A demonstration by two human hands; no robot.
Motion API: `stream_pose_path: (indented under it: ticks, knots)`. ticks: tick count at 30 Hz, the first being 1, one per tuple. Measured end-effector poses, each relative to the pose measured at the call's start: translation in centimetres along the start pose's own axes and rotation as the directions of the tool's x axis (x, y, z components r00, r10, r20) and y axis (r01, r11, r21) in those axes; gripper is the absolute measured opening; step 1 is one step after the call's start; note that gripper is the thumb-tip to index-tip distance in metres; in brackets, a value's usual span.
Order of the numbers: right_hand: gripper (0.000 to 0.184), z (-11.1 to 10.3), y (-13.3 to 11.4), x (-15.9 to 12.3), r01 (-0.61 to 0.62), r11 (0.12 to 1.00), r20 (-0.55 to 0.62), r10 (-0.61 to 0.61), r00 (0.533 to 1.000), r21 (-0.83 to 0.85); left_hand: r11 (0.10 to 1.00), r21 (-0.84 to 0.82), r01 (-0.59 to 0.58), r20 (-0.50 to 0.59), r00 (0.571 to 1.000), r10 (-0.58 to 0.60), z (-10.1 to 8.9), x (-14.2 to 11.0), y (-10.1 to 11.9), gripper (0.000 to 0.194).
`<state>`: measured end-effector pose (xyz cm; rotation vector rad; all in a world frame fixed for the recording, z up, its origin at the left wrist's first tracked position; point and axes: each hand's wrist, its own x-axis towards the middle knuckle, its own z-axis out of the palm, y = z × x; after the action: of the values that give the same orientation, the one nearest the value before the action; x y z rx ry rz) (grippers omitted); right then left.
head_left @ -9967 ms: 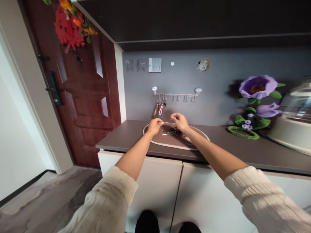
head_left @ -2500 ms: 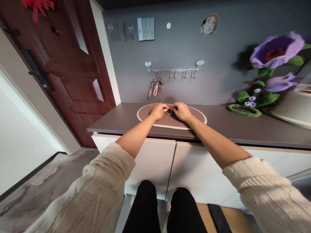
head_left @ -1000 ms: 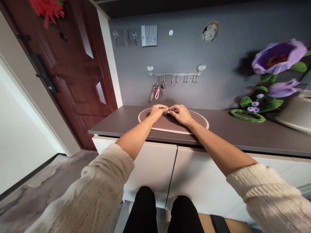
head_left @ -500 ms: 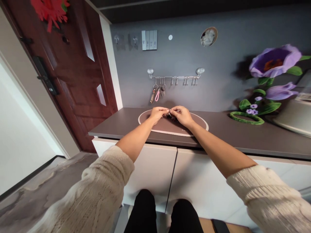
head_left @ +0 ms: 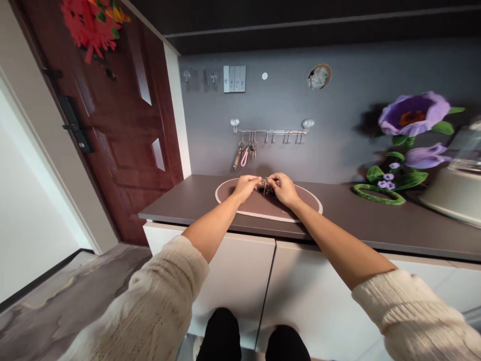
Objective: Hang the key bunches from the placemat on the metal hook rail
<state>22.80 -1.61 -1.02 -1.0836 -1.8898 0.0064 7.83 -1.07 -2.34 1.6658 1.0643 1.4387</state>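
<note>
along the grey wall runs a dark counter; over its oval mat my left hand and right hand pinch small metal keys.

My single view comes from the camera on the person's head, facing forward and tipped down along the cream knitted sleeves to the two bare hands, which sit near, mid-frame, over the dark brown table. I'm wide enough to catch the dark red panelled door on the left, the large purple plush flower on the right and black-trousered legs below.
</note>
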Motion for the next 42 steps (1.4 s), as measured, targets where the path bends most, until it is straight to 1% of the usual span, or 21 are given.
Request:
stream_pose_path:
  ticks: [2, 4, 7, 11, 16, 20, 27, 30, 33, 36, 39, 42]
  knots:
    - [0.014, -0.1, 0.0, 0.0, 0.014, 1.000, -0.003, -0.014, 1.000, -0.010, 0.990, 0.132, -0.057, -0.083, 0.994, 0.068, 0.0, 0.1, -0.2, 0.030]
    - [0.015, -0.2, -0.1, 0.1, 0.018, 1.000, -0.002, -0.018, 1.000, -0.012, 0.967, 0.240, -0.084, -0.155, 0.980, 0.124, 0.0, 0.2, -0.4, 0.032]
    - [0.015, -0.3, -0.1, 0.1, 0.016, 1.000, -0.013, -0.017, 1.000, -0.012, 0.939, 0.332, -0.086, -0.189, 0.970, 0.156, -0.1, 0.2, -0.4, 0.032]
    - [0.016, -0.5, 0.0, 0.4, 0.016, 1.000, -0.029, -0.016, 0.999, 0.002, 0.924, 0.378, -0.060, -0.191, 0.971, 0.142, 0.0, 0.0, 0.0, 0.030]
    - [0.018, -1.0, 0.0, 1.3, 0.012, 0.999, -0.059, -0.010, 0.998, 0.030, 0.925, 0.376, -0.049, -0.195, 0.972, 0.131, 0.1, 0.0, 0.1, 0.028]
    - [0.016, -1.9, -0.2, 3.1, 0.008, 0.999, -0.083, -0.004, 0.997, 0.045, 0.929, 0.366, -0.045, -0.200, 0.972, 0.126, 0.2, 0.2, -0.1, 0.027]
    - [0.010, -2.7, -1.1, 7.3, -0.065, 0.995, -0.102, 0.072, 0.992, 0.070, 0.926, 0.375, -0.041, -0.180, 0.977, 0.117, 0.4, 0.4, -0.4, 0.029]
    - [0.010, -2.6, -1.2, 9.0, -0.081, 0.994, -0.114, 0.088, 0.989, 0.069, 0.913, 0.406, -0.046, -0.176, 0.976, 0.127, 0.4, 0.3, -0.4, 0.030]
    - [0.010, -2.2, -1.1, 10.5, -0.112, 0.991, -0.141, 0.122, 0.983, 0.074, 0.882, 0.463, -0.088, -0.167, 0.969, 0.184, 0.5, 0.3, -0.4, 0.031]
    - [0.013, -1.7, -0.8, 11.9, -0.166, 0.984, -0.164, 0.175, 0.971, 0.064, 0.839, 0.527, -0.134, -0.131, 0.963, 0.237, 0.7, 0.3, -0.3, 0.032]
    - [0.014, -1.2, -0.5, 13.2, -0.240, 0.969, -0.182, 0.248, 0.952, 0.063, 0.810, 0.568, -0.148, -0.104, 0.963, 0.249, 0.9, 0.2, -0.2, 0.032]
    - [0.016, -0.6, 0.0, 14.3, -0.320, 0.944, -0.212, 0.331, 0.920, 0.084, 0.790, 0.595, -0.147, -0.101, 0.962, 0.255, 0.9, 0.2, -0.2, 0.031]
